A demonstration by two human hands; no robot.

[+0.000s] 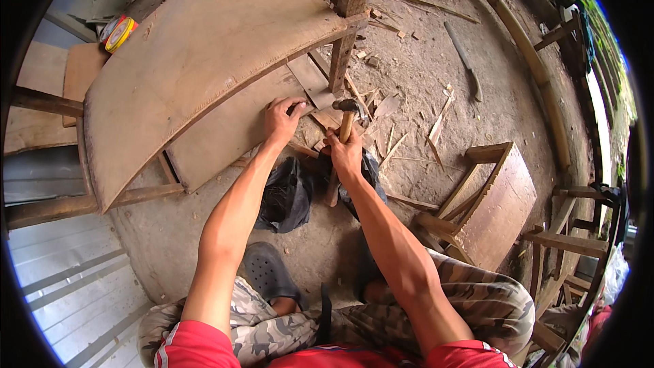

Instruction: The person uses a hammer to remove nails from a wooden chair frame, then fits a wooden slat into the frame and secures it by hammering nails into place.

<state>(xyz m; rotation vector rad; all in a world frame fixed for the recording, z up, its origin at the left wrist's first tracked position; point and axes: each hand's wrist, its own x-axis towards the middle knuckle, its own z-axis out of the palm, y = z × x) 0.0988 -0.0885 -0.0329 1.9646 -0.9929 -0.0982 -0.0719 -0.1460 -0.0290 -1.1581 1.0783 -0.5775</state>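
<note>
My right hand (345,153) grips a wooden-handled hammer (346,119), its metal head raised just right of my left hand. My left hand (283,119) presses its fingertips on the edge of a low plywood board (225,130) that lies under a large curved plywood sheet (197,55). Whether the fingers pinch a nail is too small to tell. An upright wooden post (347,21) stands just behind the hammer head. I squat on the dirt ground, with camouflage trousers and dark clogs below.
A black plastic bag (289,194) lies under my forearms. A small wooden stool frame (490,204) lies on its side at right. Wood scraps and splinters (402,123) litter the ground. A yellow tape roll (119,33) sits upper left. Corrugated metal sheet (75,293) lower left.
</note>
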